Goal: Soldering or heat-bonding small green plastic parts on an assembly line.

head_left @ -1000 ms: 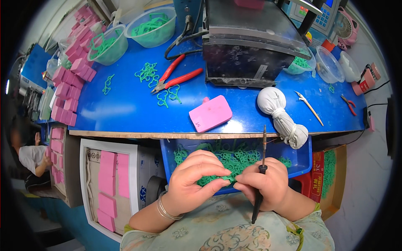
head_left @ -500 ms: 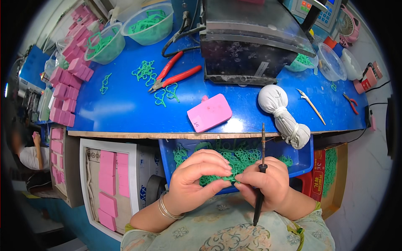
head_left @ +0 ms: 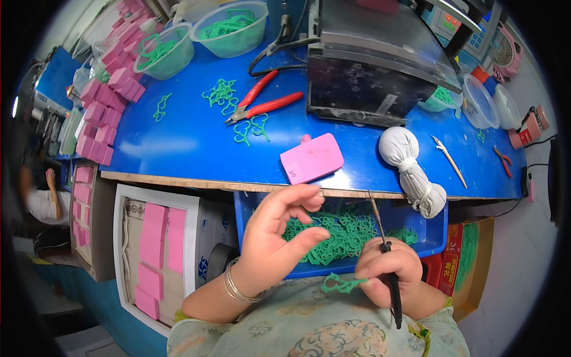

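Observation:
My right hand is closed around the black handle of a soldering iron, whose thin metal tip points up and away. The same hand pinches a thin green openwork wax piece between thumb and finger, so that it sticks out to the left over my lap. My left hand is empty, its thumb and fingers apart, above the left part of a blue tray. Many similar green wax pieces are heaped in that tray, partly hidden by both hands.
On the blue table lie a pink block, red-handled cutters, a tied white cloth bundle and a wooden-handled tool. A black machine stands behind. Pink blocks are stacked at left; another person sits beyond.
My left hand has let go of the green wax piece and opened, moving up and away. My right hand has drawn the piece lower, toward me. The whole view has shifted slightly.

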Motion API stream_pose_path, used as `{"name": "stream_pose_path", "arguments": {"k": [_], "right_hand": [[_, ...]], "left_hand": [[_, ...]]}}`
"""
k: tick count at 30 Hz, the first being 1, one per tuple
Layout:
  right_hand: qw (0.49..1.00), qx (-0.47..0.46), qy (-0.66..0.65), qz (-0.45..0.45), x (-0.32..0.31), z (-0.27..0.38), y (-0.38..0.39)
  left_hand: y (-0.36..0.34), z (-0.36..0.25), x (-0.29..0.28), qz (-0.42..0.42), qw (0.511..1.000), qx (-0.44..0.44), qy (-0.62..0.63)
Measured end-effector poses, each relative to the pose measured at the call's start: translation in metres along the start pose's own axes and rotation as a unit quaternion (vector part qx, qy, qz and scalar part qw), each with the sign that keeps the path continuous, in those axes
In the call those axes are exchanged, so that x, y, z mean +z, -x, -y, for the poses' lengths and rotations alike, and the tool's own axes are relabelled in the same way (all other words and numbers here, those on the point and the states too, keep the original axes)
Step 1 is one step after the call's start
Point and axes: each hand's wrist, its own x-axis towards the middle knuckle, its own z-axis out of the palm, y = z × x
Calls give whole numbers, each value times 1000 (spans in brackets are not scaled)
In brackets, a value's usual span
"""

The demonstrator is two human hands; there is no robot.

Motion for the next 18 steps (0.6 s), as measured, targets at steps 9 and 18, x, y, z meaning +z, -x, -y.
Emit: {"name": "stream_pose_path", "arguments": {"k": [9,18], "right_hand": [[993,-1,-103,60,2,-1,2],[999,-22,-26,14,-3,-2,1]], "left_hand": [[-9,-18,6,49,983,51,-169],[1,-8,-4,-24,987,60,-148]]}}
